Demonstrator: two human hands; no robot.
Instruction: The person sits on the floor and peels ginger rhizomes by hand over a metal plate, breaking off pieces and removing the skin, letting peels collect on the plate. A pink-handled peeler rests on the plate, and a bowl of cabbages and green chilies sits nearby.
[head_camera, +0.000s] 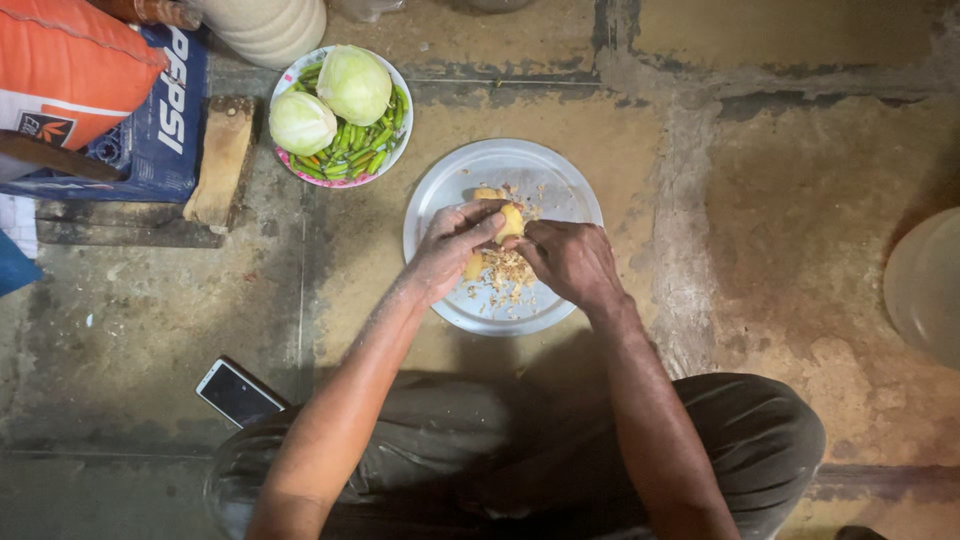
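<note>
At the upper left of the frame I see an orange sack (70, 65) lying on a blue crate (160, 130), with a short wooden block (222, 158) just beside the crate on the concrete floor (800, 230). Lower down, at the lower left, a phone (238, 393) lies face up on the floor, close to my bent knee.

Moving right, a patterned plate (392, 142) at the upper centre holds two pale green cabbages (352, 84) resting on a heap of green chillies (352, 148).

Near the middle of the frame sits a round steel plate (560, 190), flat on the floor. My left hand (450, 245) is over its left half, the grip closed around a yellowish peeled potato (510, 218), thumb laid across the top and fingers wrapped beneath. The potato sits at the fingertips of that hand, directly above the plate's centre. My right hand (572, 262) meets it from the right, its grip pressed together against the potato's lower right side; I cannot tell whether it holds a small tool. Just below both hands, a pile of brownish peelings (508, 270) lies on the plate, with scattered bits around it.

At the far right edge, part of a pale round vessel (925, 285) shows.
</note>
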